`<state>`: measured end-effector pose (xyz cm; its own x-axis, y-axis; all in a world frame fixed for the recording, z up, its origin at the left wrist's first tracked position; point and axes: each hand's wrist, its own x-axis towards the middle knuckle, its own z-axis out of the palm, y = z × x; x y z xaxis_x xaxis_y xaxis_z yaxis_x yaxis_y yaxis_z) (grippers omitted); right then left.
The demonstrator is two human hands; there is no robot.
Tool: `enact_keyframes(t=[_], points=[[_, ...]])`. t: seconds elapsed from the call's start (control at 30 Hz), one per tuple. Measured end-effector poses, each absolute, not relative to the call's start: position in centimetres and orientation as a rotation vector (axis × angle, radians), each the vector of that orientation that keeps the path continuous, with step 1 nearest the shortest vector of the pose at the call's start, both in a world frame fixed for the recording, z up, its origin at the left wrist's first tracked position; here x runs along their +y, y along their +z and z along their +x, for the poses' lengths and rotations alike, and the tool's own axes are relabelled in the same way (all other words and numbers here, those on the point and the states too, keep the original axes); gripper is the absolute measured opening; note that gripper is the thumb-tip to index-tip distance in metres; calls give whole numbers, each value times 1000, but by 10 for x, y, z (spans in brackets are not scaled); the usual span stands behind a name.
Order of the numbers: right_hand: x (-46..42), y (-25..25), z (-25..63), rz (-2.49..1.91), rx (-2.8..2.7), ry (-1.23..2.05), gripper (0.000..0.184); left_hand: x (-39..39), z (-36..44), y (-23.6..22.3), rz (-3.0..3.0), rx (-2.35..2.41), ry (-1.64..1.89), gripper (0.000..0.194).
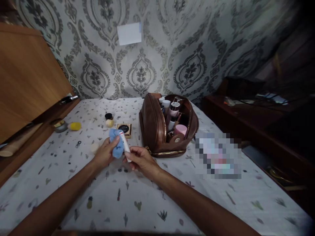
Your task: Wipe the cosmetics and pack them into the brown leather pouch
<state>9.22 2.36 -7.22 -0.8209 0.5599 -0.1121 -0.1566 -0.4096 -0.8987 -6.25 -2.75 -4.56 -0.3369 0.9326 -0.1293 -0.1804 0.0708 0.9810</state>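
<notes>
In the left hand (104,153), gripping a soft blue cloth (118,151) against a slim white tube (126,144) pinched in the right hand (142,160), seemingly mid-wipe, above the white patterned bench (137,186), near an open brown leather bag (154,131) already holding bottles (175,106), with a square gold-and-black box (125,127) outside.

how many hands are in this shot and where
2: the left hand, holding the blue cloth, and the right hand, nearer the brown bag, holding the white tube. No other hand shows.

Grey damask-patterned wall (162,36), brown wooden panel (27,75) left
</notes>
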Motion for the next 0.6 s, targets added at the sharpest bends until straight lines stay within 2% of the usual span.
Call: enact_keyframes(t=[0.17,0.37,0.6], points=[[22,-73,92,-576,-1330,2265,57,-34,-59,-47,992,1321,1248,58],[23,-73,92,-618,-1468,2219,58,-37,-67,-46,993,1382,1273,45],[25,-67,94,-595,-1427,1962,55,-47,-92,-45,1047,1441,1064,41]])
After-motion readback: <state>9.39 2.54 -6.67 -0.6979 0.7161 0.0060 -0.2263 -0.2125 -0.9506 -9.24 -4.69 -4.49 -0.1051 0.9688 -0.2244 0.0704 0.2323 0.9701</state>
